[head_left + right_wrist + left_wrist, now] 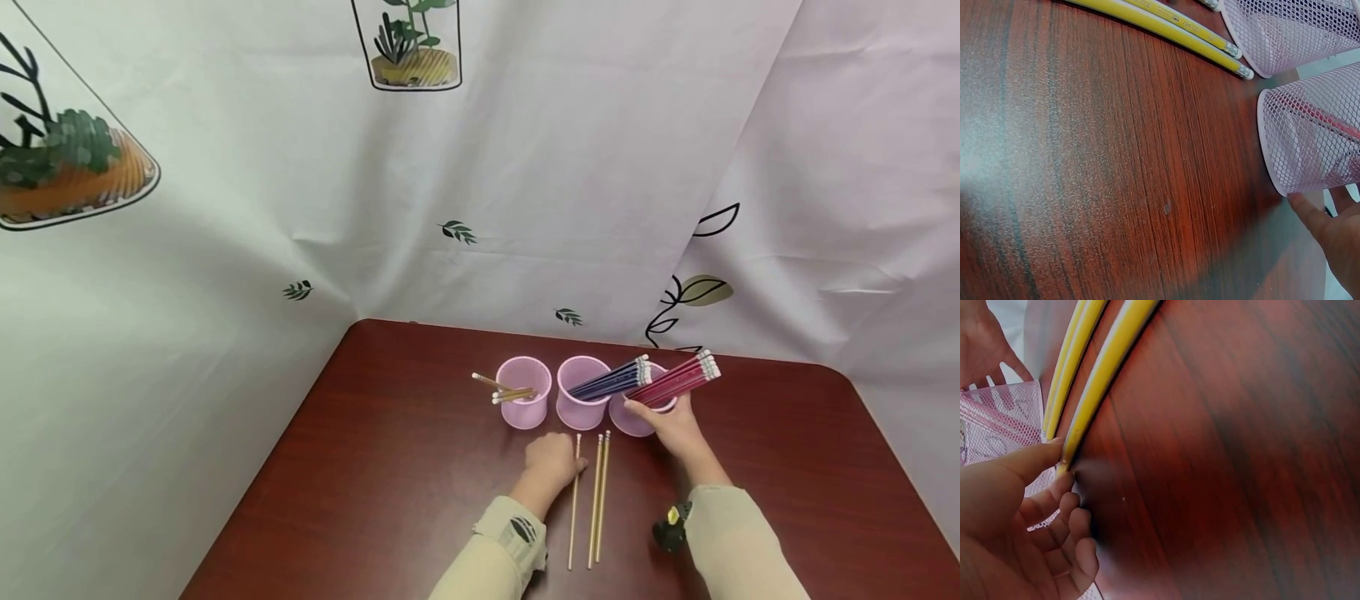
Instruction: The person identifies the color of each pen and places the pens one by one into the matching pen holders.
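Near the front of the cups, my left hand (551,458) pinches the eraser end of a yellow pencil (1104,372) between thumb and forefinger. That pencil lies along the table, pointing toward me. Just to its right, two more yellow pencils (595,500) lie side by side. My right hand (678,429) holds the right-hand pink mesh cup (630,419), thumb on the near side and fingers partly hidden behind it. A bundle of red pencils (675,379) leans rightward out of this cup, eraser ends up. In the right wrist view a fingertip touches the cup's lower edge.
The middle pink cup (581,415) holds dark blue pencils (611,382) leaning right. In the left pink cup (525,415) stand several yellow pencils leaning left. All three cups form a row on the brown table (390,467), before a patterned white cloth (525,208).
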### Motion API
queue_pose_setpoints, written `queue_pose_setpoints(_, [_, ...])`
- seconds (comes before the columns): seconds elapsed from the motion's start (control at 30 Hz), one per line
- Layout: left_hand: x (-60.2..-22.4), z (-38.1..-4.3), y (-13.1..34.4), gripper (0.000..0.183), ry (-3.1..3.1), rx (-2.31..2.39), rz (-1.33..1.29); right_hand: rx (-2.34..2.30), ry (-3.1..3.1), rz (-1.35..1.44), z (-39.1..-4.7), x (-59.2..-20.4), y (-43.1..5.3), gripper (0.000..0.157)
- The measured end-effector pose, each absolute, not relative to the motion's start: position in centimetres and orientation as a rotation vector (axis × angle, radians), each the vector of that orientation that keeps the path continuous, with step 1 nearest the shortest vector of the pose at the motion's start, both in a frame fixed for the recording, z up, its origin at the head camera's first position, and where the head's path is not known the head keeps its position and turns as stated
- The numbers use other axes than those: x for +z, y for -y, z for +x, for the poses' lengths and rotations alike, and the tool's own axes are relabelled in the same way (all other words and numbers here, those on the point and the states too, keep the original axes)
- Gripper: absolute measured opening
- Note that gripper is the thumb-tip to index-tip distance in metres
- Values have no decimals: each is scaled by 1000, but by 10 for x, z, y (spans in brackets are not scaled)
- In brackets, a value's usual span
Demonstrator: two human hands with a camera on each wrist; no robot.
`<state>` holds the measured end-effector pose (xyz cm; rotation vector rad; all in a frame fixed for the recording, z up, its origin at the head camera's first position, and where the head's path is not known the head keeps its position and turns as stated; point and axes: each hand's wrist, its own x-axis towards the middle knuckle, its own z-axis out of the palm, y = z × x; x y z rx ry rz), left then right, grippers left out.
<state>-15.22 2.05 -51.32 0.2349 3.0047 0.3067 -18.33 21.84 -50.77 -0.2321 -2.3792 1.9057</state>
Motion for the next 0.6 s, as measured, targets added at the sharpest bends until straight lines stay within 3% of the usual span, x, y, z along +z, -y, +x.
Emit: queue_pose_setpoints(0.6, [-503, -152, -12, 32, -3011, 391, 257, 1901, 2403, -243, -181, -503, -219, 93])
